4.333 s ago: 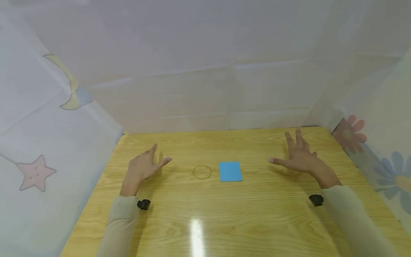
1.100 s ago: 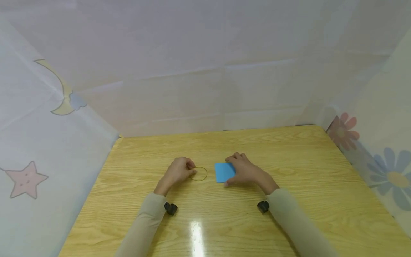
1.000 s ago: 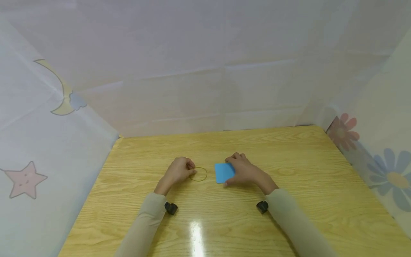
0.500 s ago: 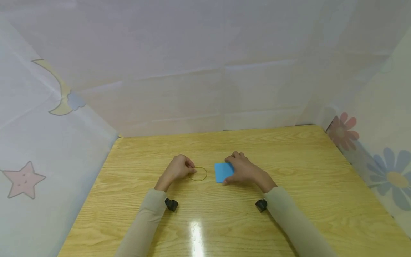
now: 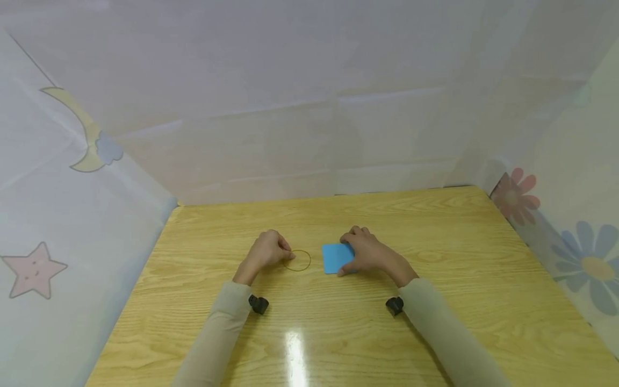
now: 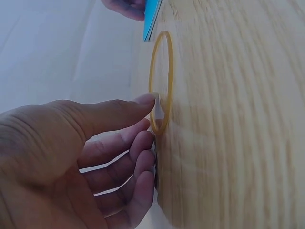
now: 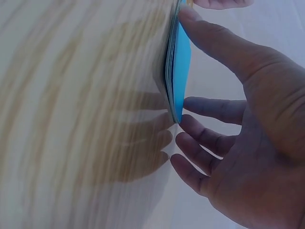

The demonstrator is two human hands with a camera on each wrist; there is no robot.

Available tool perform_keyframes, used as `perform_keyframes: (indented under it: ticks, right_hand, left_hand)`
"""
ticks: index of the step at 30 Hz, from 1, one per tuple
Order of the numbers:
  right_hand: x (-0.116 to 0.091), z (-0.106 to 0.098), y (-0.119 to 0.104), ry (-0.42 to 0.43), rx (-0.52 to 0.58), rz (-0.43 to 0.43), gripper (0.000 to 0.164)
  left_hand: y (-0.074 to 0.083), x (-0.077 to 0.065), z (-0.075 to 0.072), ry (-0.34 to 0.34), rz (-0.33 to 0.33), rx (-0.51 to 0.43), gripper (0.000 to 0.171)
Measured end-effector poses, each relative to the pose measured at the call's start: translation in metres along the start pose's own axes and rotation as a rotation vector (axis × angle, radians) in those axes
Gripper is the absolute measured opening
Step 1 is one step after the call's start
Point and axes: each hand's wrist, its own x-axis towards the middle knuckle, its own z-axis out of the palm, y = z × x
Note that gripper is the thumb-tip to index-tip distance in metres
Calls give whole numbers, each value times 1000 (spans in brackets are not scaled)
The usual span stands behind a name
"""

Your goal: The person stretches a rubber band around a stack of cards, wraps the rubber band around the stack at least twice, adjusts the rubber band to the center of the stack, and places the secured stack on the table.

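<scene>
A thin yellow rubber band (image 5: 310, 260) lies as a loop on the wooden table, left of a flat blue stack of square cards (image 5: 333, 259). My left hand (image 5: 265, 250) pinches the band's left side, thumb tip over the strand and forefinger beside it in the left wrist view. My right hand (image 5: 372, 253) holds the stack from the right, thumb on its near edge and fingers at the far edge. In the right wrist view the stack (image 7: 182, 67) shows several thin layers. The palm covers its right side in the head view.
The wooden table (image 5: 309, 306) runs back to a pale cloth wall (image 5: 271, 134). Cloth with a printed star and moon hangs at the left, flowers at the right. A small black camera (image 5: 258, 305) sits on each wrist.
Since the oldest frame, both hands have come inward from the sides, the left to the rubber band, the right to the card stack. Over the last second they have barely moved.
</scene>
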Motion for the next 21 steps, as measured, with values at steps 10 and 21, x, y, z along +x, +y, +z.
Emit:
perform_keyframes:
  ticks: [10,21]
  right_hand:
    - [5,2,-4,-10,-15,11,83]
    - [16,-2,-9,-74,-35,70,78]
  left_hand:
    - [1,2,-1,3,-3,-9,12]
    - [6,7,-4,-14,-59,-15,15]
